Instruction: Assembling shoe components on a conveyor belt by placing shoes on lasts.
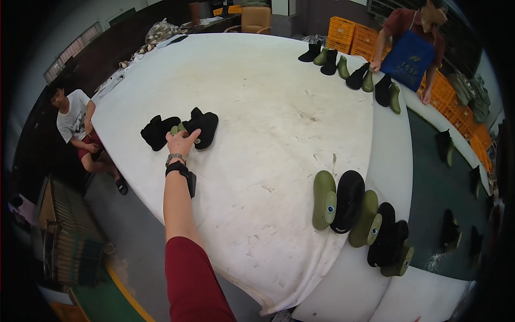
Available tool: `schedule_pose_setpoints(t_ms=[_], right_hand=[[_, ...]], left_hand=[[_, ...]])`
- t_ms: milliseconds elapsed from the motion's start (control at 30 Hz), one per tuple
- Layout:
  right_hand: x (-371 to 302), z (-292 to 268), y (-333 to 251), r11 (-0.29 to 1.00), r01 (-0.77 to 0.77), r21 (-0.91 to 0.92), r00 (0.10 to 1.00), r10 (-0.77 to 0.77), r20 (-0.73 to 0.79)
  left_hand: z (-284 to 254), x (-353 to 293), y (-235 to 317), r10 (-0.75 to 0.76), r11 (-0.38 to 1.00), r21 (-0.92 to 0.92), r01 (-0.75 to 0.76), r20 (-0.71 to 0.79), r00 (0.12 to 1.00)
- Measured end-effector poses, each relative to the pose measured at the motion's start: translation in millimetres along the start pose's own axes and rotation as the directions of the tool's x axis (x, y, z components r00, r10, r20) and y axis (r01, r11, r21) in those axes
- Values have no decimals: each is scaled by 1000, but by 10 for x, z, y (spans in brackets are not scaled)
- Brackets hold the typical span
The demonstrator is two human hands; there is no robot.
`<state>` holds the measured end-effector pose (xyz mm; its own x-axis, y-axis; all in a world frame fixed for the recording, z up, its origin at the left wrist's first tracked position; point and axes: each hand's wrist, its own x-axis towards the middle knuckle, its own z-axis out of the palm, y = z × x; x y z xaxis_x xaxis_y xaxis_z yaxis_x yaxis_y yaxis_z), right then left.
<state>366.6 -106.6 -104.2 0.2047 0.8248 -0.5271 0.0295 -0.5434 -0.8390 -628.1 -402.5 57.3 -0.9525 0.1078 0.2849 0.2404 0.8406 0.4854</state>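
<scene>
My left hand reaches over the white table, fingers closed around a small green shoe last. That last is mostly hidden by the hand. Close to the thumb lies a black boot, its sole end toward me; I cannot tell whether the thumb presses on it. Left of the fingers another black boot lies on its side. Of my right hand only a possible skin-coloured sliver shows at the bottom edge, its fingers hidden. Green lasts and black boots lie in a row at the table's right side.
The white-covered table spans the middle. More boots and lasts stand along its far right edge, beside a person in a blue apron. Beyond are orange crates and a green surface carrying boots. Another person sits at left.
</scene>
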Motion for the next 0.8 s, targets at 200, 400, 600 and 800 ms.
schedule_pose_setpoints(t_ms=[200, 400, 600, 800], right_hand=[[91, -401, 25, 998, -14, 68, 1000, 13, 18], [-391, -1247, 331, 985, -49, 167, 998, 57, -42], [175, -1898, 575, 985, 88, 149, 996, -87, -16], [636, -888, 217, 995, 49, 82, 986, -61, 158]], left_hand=[[190, 15, 289, 111, 993, -46, -112, -18, 994], [-272, -1066, 1042, 173, 958, -288, -2, 571, 802], [-438, -2167, 1308, 657, 748, -487, -451, 445, 609], [-378, -957, 618, 466, 771, -531, -350, 96, 880]])
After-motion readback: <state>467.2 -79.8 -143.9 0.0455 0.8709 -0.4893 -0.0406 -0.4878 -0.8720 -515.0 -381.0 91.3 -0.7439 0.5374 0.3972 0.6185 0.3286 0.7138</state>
